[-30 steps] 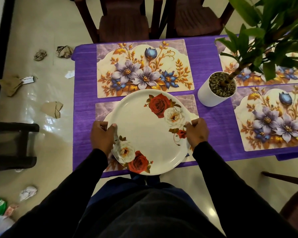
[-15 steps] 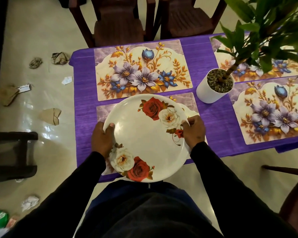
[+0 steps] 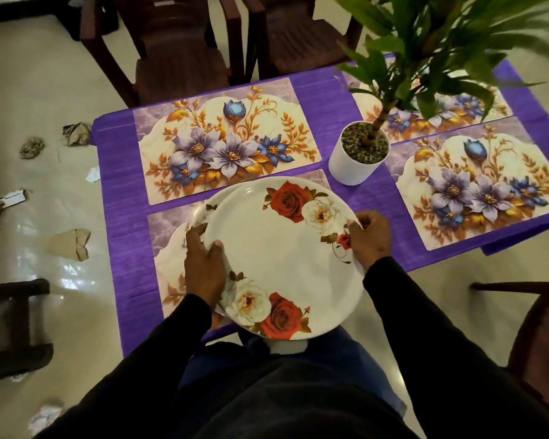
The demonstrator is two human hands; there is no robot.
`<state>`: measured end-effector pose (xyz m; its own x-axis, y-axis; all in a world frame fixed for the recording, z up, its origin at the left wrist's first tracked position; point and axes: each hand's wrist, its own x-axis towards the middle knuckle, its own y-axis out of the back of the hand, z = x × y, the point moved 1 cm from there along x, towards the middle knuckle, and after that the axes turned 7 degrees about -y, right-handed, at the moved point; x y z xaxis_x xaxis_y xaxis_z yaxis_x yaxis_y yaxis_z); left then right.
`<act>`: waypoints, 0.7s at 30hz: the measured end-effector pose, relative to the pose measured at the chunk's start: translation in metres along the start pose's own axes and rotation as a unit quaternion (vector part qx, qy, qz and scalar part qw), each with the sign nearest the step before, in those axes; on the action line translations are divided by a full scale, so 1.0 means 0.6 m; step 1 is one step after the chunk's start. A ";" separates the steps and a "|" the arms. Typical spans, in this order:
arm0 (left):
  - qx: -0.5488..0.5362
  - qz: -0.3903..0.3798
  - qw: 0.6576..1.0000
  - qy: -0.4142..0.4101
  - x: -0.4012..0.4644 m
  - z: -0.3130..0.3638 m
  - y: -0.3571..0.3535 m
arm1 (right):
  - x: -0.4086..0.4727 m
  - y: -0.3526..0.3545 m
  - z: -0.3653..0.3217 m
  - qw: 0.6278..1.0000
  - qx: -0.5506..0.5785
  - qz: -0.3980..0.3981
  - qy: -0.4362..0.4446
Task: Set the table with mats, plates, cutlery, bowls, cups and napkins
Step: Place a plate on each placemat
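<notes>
Plates (image 3: 286,258), apparently two stacked, gripped at opposite rims by left hand (image 3: 203,264) and right hand (image 3: 368,239); no writing legible.

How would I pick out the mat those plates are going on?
On the purple-covered table lie four floral placemats. Take the near placemat, closest to the person, in front of the far-left one. Alone among them, it is half hidden under rose-printed plates.

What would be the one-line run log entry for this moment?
stage: separating plates | left hand: grips lower plate rim | right hand: grips top plate | place: near mat
</notes>
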<state>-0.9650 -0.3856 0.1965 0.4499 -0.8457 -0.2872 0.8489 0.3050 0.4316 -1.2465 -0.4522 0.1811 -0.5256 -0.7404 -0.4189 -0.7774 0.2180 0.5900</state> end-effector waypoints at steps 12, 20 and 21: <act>0.002 0.023 1.000 0.007 -0.098 0.085 -0.237 | 0.163 0.195 0.050 1.000 -0.003 -0.025 -0.007; -0.020 0.028 0.999 0.011 -0.162 0.142 -0.423 | 0.301 0.347 0.098 0.999 -0.041 -0.029 -0.003; -0.026 0.023 0.999 0.012 -0.168 0.149 -0.440 | 0.313 0.359 0.102 0.999 -0.042 -0.029 -0.003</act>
<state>-1.2591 -0.4199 0.1879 0.4949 -0.8193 -0.2894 0.8403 0.3664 0.3996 -1.5340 -0.5052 0.1872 -0.4832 -0.7467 -0.4572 -0.7743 0.1206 0.6213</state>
